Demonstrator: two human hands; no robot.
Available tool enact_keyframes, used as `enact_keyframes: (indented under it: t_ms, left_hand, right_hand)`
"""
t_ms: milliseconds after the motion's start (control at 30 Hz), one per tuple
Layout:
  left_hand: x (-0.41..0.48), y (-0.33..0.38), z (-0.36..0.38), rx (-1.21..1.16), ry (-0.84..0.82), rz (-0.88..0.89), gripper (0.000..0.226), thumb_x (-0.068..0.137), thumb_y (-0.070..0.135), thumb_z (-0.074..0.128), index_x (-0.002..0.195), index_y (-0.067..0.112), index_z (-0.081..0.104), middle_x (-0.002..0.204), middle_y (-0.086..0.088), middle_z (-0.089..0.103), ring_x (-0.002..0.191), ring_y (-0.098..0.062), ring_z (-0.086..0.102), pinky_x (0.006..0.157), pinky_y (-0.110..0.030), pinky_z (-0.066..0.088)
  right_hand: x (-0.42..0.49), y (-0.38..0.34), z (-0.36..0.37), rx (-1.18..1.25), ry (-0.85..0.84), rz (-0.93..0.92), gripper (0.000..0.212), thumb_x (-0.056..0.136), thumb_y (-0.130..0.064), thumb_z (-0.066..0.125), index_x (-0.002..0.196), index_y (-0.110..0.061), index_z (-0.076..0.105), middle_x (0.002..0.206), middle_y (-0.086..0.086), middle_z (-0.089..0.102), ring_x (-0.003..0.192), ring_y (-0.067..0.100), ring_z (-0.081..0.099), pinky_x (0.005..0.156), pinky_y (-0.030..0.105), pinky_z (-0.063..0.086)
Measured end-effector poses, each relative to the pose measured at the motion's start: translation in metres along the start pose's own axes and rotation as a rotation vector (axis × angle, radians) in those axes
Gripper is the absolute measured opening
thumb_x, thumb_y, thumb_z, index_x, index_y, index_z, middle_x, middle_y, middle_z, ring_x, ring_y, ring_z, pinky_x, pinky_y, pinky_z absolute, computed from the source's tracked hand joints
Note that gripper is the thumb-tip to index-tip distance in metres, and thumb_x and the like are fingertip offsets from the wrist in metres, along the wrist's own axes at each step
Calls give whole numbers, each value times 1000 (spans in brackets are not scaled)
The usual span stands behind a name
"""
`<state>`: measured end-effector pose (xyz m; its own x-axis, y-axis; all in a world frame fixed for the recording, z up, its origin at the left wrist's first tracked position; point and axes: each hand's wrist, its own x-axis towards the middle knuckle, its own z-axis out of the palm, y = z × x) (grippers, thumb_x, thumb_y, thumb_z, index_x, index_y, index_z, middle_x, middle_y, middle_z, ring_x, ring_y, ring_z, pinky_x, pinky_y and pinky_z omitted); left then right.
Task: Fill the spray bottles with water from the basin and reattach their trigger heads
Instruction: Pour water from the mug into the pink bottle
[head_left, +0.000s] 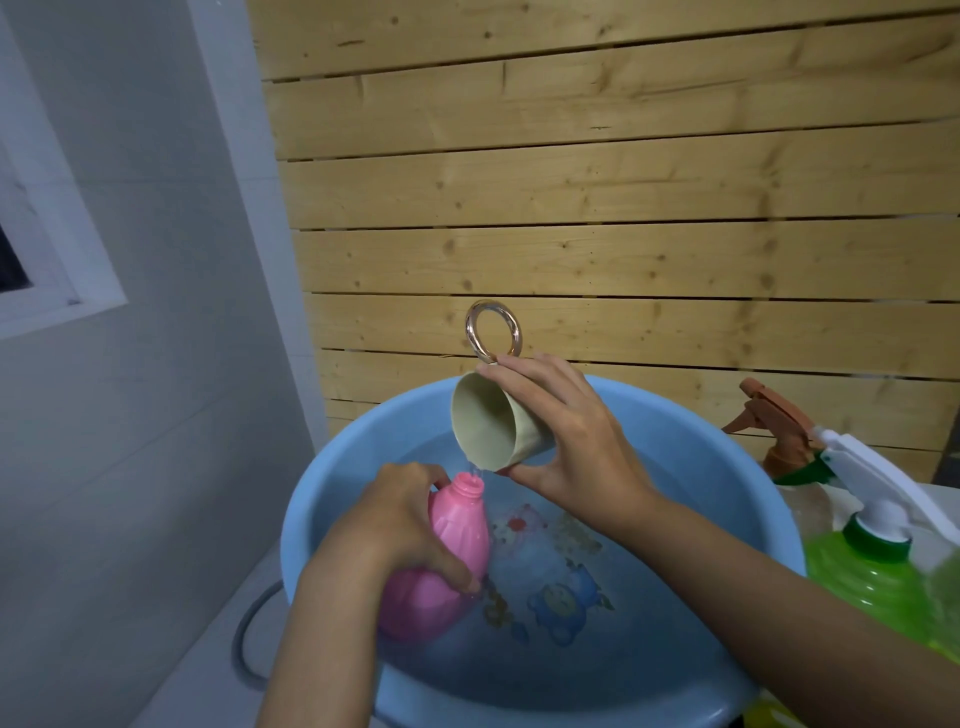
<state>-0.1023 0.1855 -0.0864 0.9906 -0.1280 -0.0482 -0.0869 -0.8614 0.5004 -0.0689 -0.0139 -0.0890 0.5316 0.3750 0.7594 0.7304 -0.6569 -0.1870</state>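
Observation:
A pink spray bottle (447, 561) with no trigger head leans over the blue basin (332, 478), gripped around its body by my left hand (400, 519). My right hand (566, 436) holds a pale beige cup (488, 426) with a clear ring handle, tipped on its side just above the bottle's open neck. A thin stream of water runs from the cup's rim into the neck. The basin holds water over a cartoon print on its bottom.
At the right stand a green spray bottle (872, 577) with a white trigger head (878, 483) and, behind it, a bottle with a brown trigger head (779, 421). A wooden slat wall rises behind the basin. A grey wall and window are on the left.

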Motion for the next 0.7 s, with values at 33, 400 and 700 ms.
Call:
enact_keyframes:
  t_ms: [33,400,700]
  left_hand:
    - [0,0,0,0,2,3,64,30,42,93,79,34,53,92,8,57,81,-11,57,66,-28,52]
    - [-1,0,0,-2,4,1,64,31,42,94,80,34,53,97,6,56,84,-13,57,69,-29,53]
    - [-1,1,-1,5,0,2,64,31,41,94,81,33,54,95,7,57,82,-12,58,68,-30,54]
  right_hand:
    - [0,0,0,-1,3,-3,86,67,-34,82,143,-32,40,144,-11,41,135,23,35,97,51,44]
    - [0,-3,-2,2,-1,10,84,68,-35,80,143,-33,40,145,-11,41,137,23,33,98,52,43]
    - [0,-3,-4,-31,-2,21,88,67,-28,83,142,-35,38,145,-10,41,137,27,32,94,54,45]
